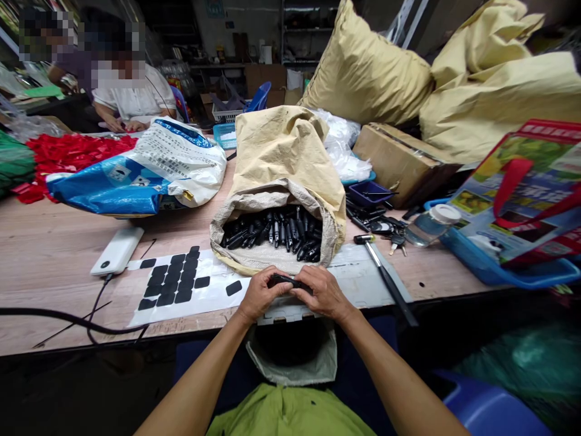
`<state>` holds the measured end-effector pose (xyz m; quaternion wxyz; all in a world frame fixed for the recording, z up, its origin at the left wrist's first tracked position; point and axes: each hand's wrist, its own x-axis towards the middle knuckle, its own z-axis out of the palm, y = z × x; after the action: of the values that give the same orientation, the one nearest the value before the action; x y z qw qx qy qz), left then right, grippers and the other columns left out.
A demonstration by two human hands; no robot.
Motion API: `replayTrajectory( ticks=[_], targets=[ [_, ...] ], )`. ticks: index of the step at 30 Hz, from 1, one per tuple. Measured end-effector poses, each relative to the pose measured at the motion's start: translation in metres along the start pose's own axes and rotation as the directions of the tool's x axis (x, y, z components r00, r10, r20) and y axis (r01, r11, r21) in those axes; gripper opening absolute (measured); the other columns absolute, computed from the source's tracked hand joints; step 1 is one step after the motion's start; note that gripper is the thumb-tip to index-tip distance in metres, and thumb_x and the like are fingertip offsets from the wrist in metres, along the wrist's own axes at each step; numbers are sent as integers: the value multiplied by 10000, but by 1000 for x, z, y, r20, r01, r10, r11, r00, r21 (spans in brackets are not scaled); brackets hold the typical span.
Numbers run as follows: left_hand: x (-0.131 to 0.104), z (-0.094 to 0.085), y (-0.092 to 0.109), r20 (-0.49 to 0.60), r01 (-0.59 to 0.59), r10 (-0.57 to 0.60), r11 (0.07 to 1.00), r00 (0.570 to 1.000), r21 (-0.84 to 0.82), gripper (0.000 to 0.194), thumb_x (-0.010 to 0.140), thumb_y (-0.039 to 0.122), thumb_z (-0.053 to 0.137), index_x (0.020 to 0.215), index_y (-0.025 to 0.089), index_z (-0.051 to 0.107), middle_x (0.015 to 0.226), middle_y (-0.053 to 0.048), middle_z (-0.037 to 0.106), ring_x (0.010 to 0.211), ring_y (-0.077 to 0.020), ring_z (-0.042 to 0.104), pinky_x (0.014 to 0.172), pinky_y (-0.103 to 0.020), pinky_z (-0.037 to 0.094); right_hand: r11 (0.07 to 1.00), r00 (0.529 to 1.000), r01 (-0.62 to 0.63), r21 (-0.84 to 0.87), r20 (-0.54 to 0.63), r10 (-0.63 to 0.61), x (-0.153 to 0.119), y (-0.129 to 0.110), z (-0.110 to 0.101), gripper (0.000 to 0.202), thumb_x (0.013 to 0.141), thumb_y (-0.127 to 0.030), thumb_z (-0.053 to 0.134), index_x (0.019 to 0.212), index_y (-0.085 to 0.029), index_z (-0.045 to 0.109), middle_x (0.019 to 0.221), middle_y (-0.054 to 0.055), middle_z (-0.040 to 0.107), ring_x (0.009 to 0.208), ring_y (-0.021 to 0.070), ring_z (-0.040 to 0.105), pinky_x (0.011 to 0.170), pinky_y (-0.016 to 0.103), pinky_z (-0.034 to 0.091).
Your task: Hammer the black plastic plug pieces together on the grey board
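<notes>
Between my two hands lies a slim black rod-shaped piece (pixel 290 282), held level near the table's front edge. My left hand (pixel 265 292) pinches its left end and my right hand (pixel 321 290) grips its right end; the fingers cover much of it. Just beyond my hands a beige cloth sack (pixel 284 151) lies with its mouth toward me, and many similar black pieces (pixel 285 230) fill the opening. Below the table edge, in front of my lap, another pale sack (pixel 318 357) hangs with a dark mouth.
On the left are a sheet of black square stickers (pixel 172 278), a white power bank (pixel 117 251) with its cable, and a blue-white bag (pixel 149 169). A hammer (pixel 385 278), keys (pixel 397 242), a jar (pixel 433 224) and a blue tray (pixel 508 272) sit rightward. Two people work at far left.
</notes>
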<state>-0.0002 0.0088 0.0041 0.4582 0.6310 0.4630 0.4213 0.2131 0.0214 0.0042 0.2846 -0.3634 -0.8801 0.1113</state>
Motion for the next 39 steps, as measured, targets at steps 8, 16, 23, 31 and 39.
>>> replayTrajectory(
  ticks=[8, 16, 23, 31, 39],
  targets=[
    [-2, -1, 1, 1, -63, 64, 987, 998, 151, 303, 841, 473, 750, 863, 171, 729, 816, -27, 647, 790, -180, 600, 737, -284, 444, 998, 999, -29, 56, 27, 28, 1, -1, -4, 197, 992, -394, 590, 968, -206, 647, 889, 50, 627, 853, 207, 561, 762, 336, 388],
    [-1, -2, 1, 42, -89, 83, 981, 996, 175, 244, 873, 421, 707, 876, 177, 713, 833, -26, 641, 824, -195, 602, 784, -303, 440, 990, 998, -54, 134, 19, 52, -1, -2, -8, 174, 948, -381, 615, 977, -210, 625, 896, 49, 624, 862, 213, 568, 759, 335, 404],
    [0, 1, -2, 37, -91, 84, 969, 996, 230, 207, 887, 389, 701, 936, 190, 726, 862, -32, 657, 856, -206, 618, 805, -312, 455, 987, 997, -73, 146, -5, 74, 0, -1, -7, 145, 969, -359, 599, 977, -216, 616, 884, 41, 633, 844, 201, 576, 747, 323, 403],
    [1, 2, -1, 51, -89, 79, 964, 996, 251, 206, 911, 381, 669, 993, 208, 745, 902, -37, 685, 888, -214, 629, 819, -318, 460, 982, 995, -90, 166, -25, 95, -1, -1, -7, 137, 951, -346, 628, 972, -211, 620, 863, 35, 621, 811, 192, 567, 734, 318, 405],
    [1, 2, -3, 63, -97, 82, 957, 995, 273, 213, 939, 367, 638, 1041, 214, 746, 963, -43, 720, 956, -227, 636, 873, -339, 450, 977, 993, -100, 187, -41, 110, -1, 0, -5, 141, 942, -347, 631, 970, -209, 626, 859, 33, 618, 802, 189, 561, 730, 319, 415]
  ],
)
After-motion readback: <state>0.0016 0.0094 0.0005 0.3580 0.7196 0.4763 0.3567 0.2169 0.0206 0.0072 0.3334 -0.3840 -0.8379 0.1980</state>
